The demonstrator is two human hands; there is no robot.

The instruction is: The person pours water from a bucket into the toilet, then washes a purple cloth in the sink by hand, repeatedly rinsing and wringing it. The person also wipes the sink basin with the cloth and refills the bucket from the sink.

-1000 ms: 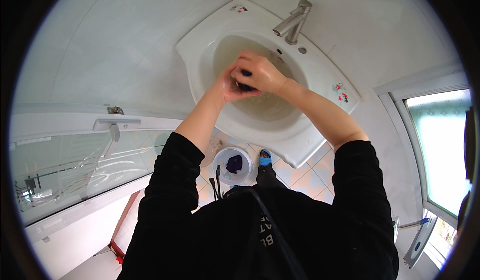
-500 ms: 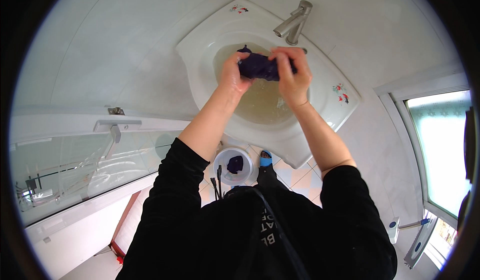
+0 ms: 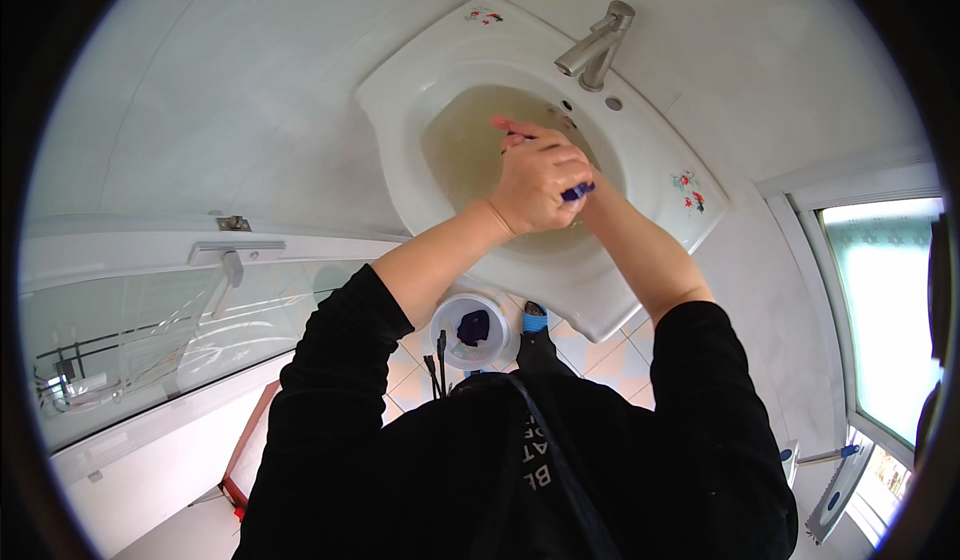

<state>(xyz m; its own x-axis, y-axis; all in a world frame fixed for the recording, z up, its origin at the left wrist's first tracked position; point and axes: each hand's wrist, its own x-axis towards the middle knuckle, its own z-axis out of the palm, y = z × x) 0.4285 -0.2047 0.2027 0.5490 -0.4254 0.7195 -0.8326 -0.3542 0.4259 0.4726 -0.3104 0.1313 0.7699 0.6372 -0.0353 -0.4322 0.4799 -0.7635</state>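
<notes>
Above the murky water in the white washbasin (image 3: 400, 120), my two hands are pressed together around a dark purple cloth (image 3: 577, 192). Only small bits of the cloth show, one at the lower right of the grip. My left hand (image 3: 545, 182) is closed over the bundle, on the near side. Partly hidden behind it, my right hand (image 3: 540, 138) is also closed on the cloth, with some fingertips pointing toward the far left. Most of the cloth is covered by the hands.
A metal faucet (image 3: 600, 45) rises from the basin's far right rim. On the tiled floor below stands a white bucket (image 3: 447, 315) with another dark cloth (image 3: 473, 328) in it, beside my foot in a blue slipper (image 3: 535, 318). Left is a glass door (image 3: 150, 340); right, a window (image 3: 885, 300).
The cloth was stretched sideways between both hands. Now my hands have come together, lower and squeezed around it, with the left hand moved right over the right one.
</notes>
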